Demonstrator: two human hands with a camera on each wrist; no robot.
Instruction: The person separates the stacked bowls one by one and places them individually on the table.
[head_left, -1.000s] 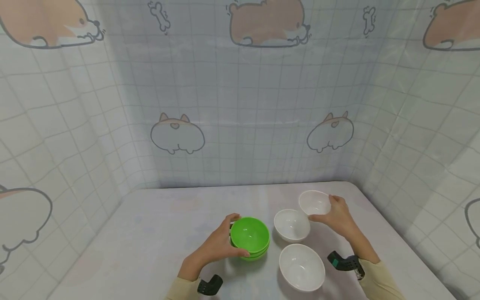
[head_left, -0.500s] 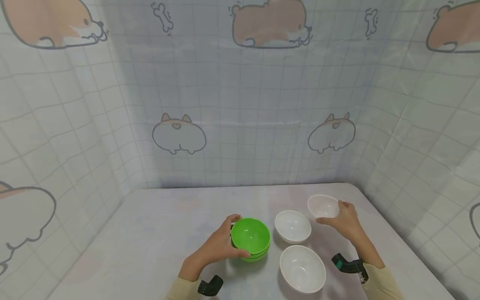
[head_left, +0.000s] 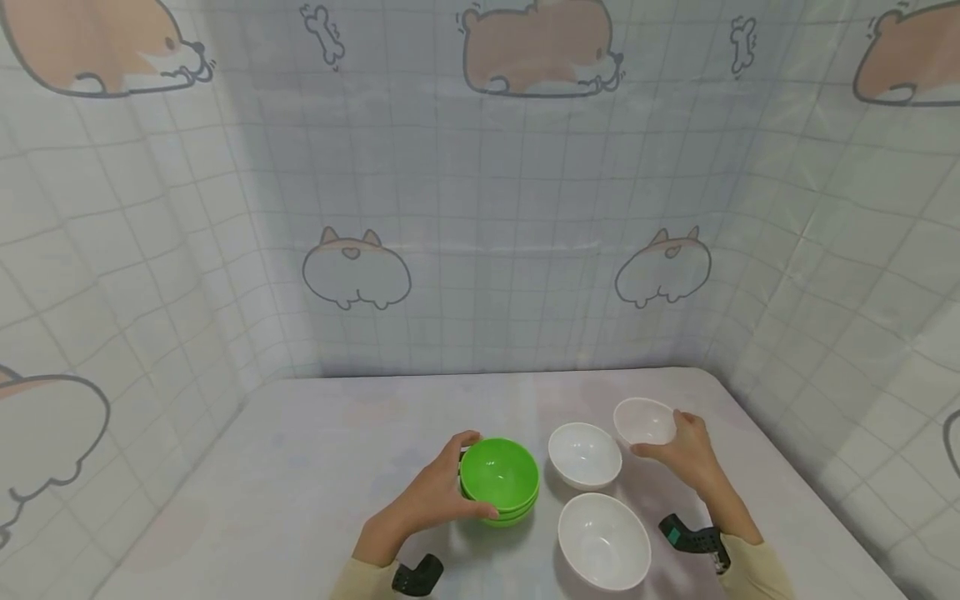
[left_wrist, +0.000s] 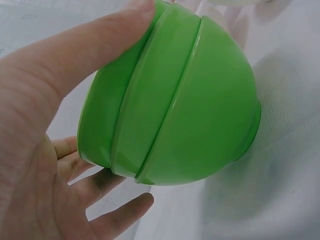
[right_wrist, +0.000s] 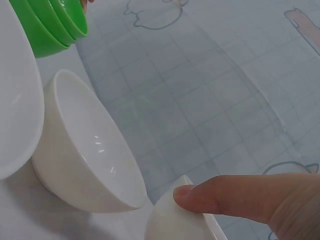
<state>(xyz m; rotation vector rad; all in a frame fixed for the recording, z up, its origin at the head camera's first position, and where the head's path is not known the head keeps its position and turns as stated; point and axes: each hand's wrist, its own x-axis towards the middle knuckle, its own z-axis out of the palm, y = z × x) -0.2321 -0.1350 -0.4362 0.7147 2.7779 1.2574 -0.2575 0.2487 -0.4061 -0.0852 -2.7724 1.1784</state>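
Note:
Three nested green bowls (head_left: pixel 500 473) stand near the middle of the table, and my left hand (head_left: pixel 435 492) grips the stack from its left side. In the left wrist view the thumb lies along the upper green bowls (left_wrist: pixel 195 100), with fingers spread under the far side. My right hand (head_left: pixel 686 450) holds a white bowl (head_left: pixel 643 421) by its right side at the back right. The right wrist view has the thumb (right_wrist: pixel 210 197) pressed on that bowl's outer wall; the other fingers are hidden there.
Two more white bowls stand between my hands: a smaller one (head_left: pixel 585 456) beside the held bowl and a larger one (head_left: pixel 604 542) nearer me. The pale table (head_left: pixel 300 467) meets a patterned curtain (head_left: pixel 480 208) at the back and sides.
My right hand has moved the white bowl rightward, away from the smaller white bowl, then slightly nearer me. The left hand has stayed on the green stack.

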